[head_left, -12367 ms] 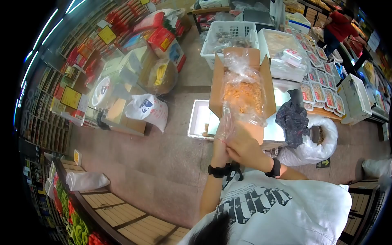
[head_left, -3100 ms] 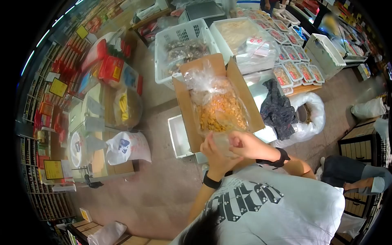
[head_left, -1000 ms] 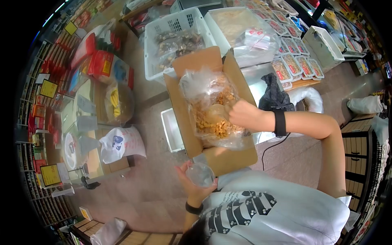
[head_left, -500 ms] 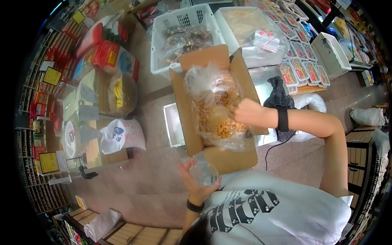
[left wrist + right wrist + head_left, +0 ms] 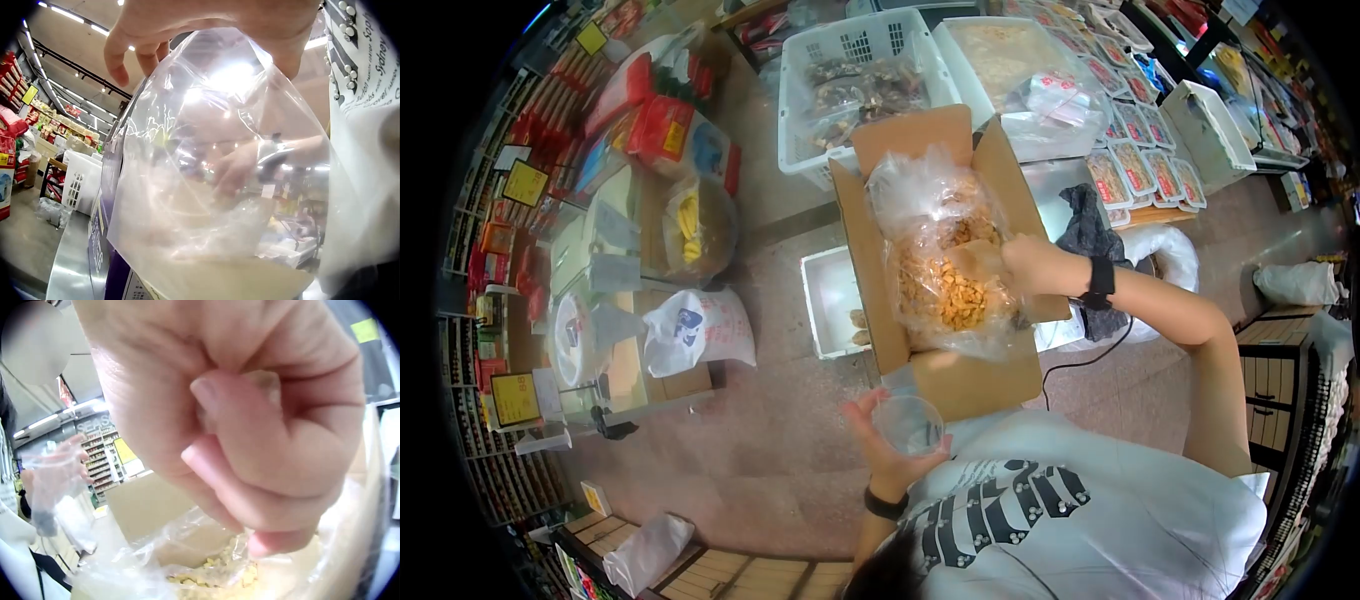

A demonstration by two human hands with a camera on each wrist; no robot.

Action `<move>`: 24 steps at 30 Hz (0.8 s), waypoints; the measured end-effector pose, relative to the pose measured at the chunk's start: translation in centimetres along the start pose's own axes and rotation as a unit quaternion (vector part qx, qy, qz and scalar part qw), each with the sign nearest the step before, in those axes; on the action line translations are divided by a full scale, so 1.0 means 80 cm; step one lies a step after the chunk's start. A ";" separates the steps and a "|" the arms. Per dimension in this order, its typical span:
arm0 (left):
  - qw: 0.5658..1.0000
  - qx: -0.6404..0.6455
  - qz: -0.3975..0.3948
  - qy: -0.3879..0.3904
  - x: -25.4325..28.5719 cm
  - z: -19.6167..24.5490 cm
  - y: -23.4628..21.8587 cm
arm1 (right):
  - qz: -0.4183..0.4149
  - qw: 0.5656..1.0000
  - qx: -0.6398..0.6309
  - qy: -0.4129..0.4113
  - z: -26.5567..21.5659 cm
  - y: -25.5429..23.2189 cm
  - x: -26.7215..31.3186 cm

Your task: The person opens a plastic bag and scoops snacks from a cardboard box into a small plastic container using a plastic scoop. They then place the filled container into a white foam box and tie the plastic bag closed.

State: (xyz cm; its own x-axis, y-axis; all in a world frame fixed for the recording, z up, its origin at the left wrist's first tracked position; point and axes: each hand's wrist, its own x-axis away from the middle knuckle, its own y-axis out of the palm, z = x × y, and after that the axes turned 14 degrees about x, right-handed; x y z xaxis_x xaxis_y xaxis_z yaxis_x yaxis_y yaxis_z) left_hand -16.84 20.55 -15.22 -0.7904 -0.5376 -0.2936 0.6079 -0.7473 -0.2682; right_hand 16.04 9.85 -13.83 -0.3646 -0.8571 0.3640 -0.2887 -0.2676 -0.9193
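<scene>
An open cardboard box [image 5: 990, 386] holds small golden snack pieces [image 5: 956, 300] in a clear liner bag [image 5: 920, 190]. Over the box's right side, my right hand [image 5: 1036, 264] is curled into a fist. A pale translucent scoop [image 5: 974, 260] shows beside it among the pieces, and its whitish handle end pokes out between thumb and fingers in the right wrist view. In front of the box, my left hand [image 5: 885, 452] holds a clear plastic bag [image 5: 912, 424] by its mouth, which is spread round. Seen in the left wrist view, the bag [image 5: 219, 175] hangs below the fingers.
Behind the box stand a white basket [image 5: 800, 150] of dark bagged goods and a white foam box [image 5: 1050, 145]. A black plastic bag [image 5: 1088, 230] lies right of it. Packed trays [image 5: 1135, 168] fill the back right. A white foam tray [image 5: 828, 300] sits left.
Three seconds ago both hands were together at the box's front edge. Since then the right hand has gone into the box, while the left brought the plastic bag nearer the body. Lately the right hand moved slightly right.
</scene>
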 end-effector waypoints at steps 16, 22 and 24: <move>1.000 0.011 -0.027 -0.007 0.001 -0.016 -0.038 | 0.107 0.969 0.223 -0.025 -0.058 0.034 -0.003; 0.998 0.013 -0.025 0.063 -0.008 -0.026 -0.034 | 0.045 0.949 0.290 -0.112 -0.067 0.043 0.018; 0.997 0.022 -0.027 0.072 -0.013 -0.026 -0.039 | 0.038 0.971 0.209 -0.105 -0.072 0.010 0.021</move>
State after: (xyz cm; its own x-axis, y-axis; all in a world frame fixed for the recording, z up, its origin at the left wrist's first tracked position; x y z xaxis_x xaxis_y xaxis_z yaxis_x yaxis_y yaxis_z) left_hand -17.73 24.23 -16.00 -0.8013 -0.4365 -0.4092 0.5580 -0.7920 -0.2478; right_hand 10.14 10.74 -13.10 -0.1701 -0.9406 0.2939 0.1334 -0.3175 -0.9388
